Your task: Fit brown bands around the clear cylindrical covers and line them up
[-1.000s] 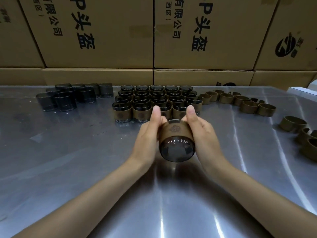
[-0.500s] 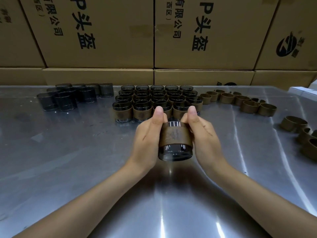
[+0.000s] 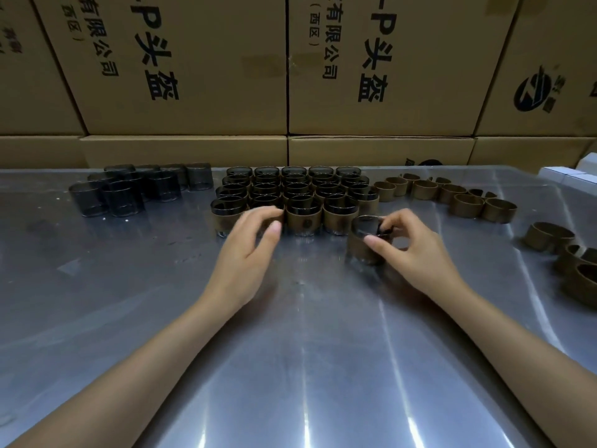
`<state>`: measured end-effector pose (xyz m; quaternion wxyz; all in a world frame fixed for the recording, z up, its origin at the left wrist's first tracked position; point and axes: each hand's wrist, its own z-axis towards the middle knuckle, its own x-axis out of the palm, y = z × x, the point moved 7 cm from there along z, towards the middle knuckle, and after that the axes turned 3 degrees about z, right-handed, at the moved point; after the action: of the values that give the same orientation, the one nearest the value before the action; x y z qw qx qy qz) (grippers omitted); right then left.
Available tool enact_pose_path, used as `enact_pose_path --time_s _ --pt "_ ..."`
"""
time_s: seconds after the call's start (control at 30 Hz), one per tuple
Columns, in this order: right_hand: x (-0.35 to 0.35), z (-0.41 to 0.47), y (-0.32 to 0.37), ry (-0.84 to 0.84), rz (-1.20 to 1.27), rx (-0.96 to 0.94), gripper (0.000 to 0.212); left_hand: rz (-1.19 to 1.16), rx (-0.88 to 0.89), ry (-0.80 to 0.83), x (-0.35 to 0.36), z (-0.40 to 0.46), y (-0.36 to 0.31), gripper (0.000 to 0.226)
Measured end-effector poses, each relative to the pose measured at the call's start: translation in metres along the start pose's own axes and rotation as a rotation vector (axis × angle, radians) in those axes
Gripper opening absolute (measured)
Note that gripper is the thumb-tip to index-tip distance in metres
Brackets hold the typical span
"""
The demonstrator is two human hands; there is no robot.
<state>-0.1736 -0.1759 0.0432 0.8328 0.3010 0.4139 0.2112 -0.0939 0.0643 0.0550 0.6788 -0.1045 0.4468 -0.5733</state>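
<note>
While the right hand (image 3: pixel 416 253) pinches the rim of 1 banded cover (image 3: pixel 366 242) upright on the table (image 3: pixel 290 367), beside the finished rows (image 3: pixel 290 195), the left hand (image 3: pixel 248 250) hovers with relaxed fingers.

Left hand (image 3: pixel 250 236) blurred, covering part of the front row of banded covers (image 3: pixel 305 218). Right hand (image 3: pixel 408 245) hides the near right side of one banded cover (image 3: pixel 363 242). Loose bands (image 3: pixel 578 270) cut off at right edge. White boxes (image 3: pixel 568 176) cut off too. Carton (image 3: pixel 181 59) print partly cropped at top.
</note>
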Motion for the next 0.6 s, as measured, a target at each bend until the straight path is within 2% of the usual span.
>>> enact_pose_path --time_s 0.1,0.17,0.4,0.6 --pt "-0.009 0.012 -0.03 -0.134 0.071 0.179 0.052 0.022 -0.144 -0.142 -0.022 0.006 0.025 0.032" --pt "-0.009 0.02 -0.041 -0.162 0.077 0.24 0.062 0.039 -0.212 -0.183 -0.031 0.008 0.04 0.037" --pt "0.005 0.049 -0.051 -0.128 -0.017 0.27 0.067 -0.057 -0.51 -0.184 -0.037 0.018 0.09 0.055" --pt "0.006 0.053 -0.059 -0.134 -0.004 0.269 0.067 -0.073 -0.516 -0.157 -0.033 0.025 0.1 0.052"
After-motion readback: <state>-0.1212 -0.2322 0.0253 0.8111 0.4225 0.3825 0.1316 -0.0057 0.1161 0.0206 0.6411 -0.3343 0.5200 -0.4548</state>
